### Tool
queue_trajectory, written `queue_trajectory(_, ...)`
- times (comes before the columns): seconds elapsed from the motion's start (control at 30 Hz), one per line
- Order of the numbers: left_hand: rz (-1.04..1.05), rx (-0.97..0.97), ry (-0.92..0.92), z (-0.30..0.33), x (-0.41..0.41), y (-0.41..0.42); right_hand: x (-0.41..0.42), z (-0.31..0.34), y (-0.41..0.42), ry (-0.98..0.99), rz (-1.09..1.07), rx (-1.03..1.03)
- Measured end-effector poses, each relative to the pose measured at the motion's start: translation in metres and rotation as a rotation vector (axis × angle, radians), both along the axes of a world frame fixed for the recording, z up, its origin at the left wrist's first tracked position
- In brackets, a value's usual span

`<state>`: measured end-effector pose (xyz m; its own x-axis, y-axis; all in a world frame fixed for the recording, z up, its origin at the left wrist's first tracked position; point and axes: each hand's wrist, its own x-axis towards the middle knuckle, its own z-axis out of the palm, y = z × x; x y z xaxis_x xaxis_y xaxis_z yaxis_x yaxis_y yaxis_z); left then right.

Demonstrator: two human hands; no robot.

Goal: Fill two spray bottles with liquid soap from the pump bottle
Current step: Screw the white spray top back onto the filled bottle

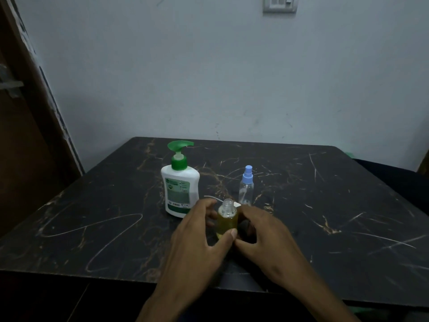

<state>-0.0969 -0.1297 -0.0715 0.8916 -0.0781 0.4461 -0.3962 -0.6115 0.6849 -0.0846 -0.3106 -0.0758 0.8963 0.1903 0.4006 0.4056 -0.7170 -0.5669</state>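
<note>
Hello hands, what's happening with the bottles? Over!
Both hands hold open bottle, yellow soap inside. Capped bottle looks empty. Pump bottle idle.

Clear plastic spray bottle (227,217) between the hands; beyond them glossy white plastic pump bottle (180,184); scratched dark marble-look table (325,205).

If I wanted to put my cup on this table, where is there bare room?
Bare table lies right of the capped spray bottle, and left of the pump bottle. The middle is crowded: both hands surround the open spray bottle.
</note>
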Motion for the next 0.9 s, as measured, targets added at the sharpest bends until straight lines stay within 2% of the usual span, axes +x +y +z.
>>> queue_trajectory(0.23, -0.017, 0.034, 0.081, 0.006, 0.004, -0.003, 0.002, 0.011, -0.033, -0.014, -0.059, -0.036)
queue_trajectory(0.33, -0.022, 0.038, 0.09, 0.005, 0.004, -0.002, 0.012, 0.013, -0.041, -0.026, -0.113, -0.137)
queue_trajectory(0.7, -0.038, 0.009, 0.09, -0.002, 0.006, -0.001, 0.038, 0.017, -0.007, -0.097, -0.127, -0.426)
queue_trajectory(0.9, -0.049, 0.014, 0.072, -0.004, 0.007, 0.0, 0.039, 0.016, -0.003, -0.073, -0.154, -0.457)
